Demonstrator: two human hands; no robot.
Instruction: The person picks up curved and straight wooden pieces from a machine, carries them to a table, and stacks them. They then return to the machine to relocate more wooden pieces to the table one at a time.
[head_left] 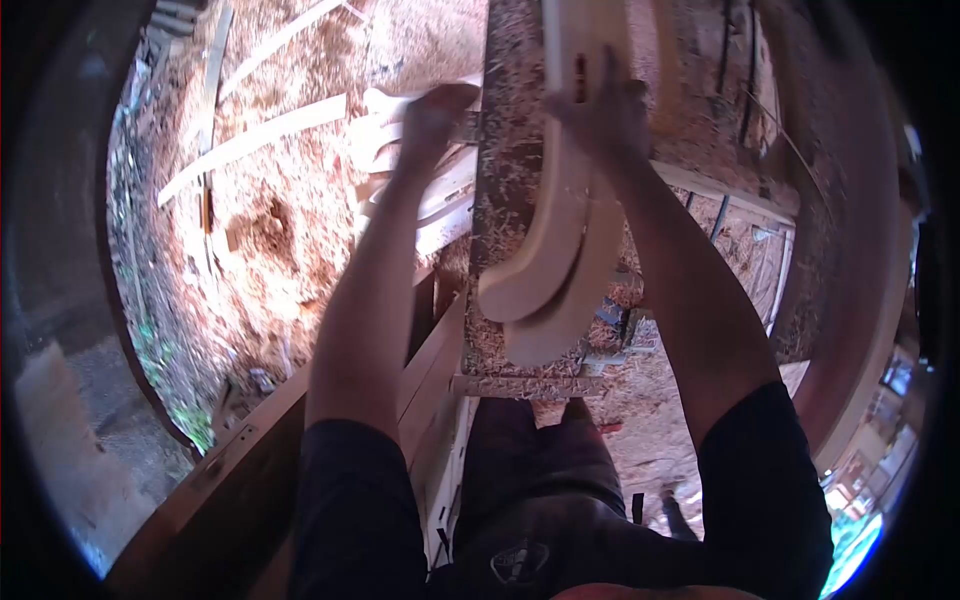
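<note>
Two curved pale wooden pieces lie stacked along a narrow workbench covered in wood shavings. My right hand presses flat on the upper part of the top piece, fingers spread over it. My left hand reaches past the bench's left edge and grips one of several cut wooden pieces piled there. Both arms stretch forward from dark short sleeves.
The ground to the left is deep in sawdust, with long thin wooden strips lying on it. A wooden frame runs along the lower left. A metal stand and boards sit to the right of the bench.
</note>
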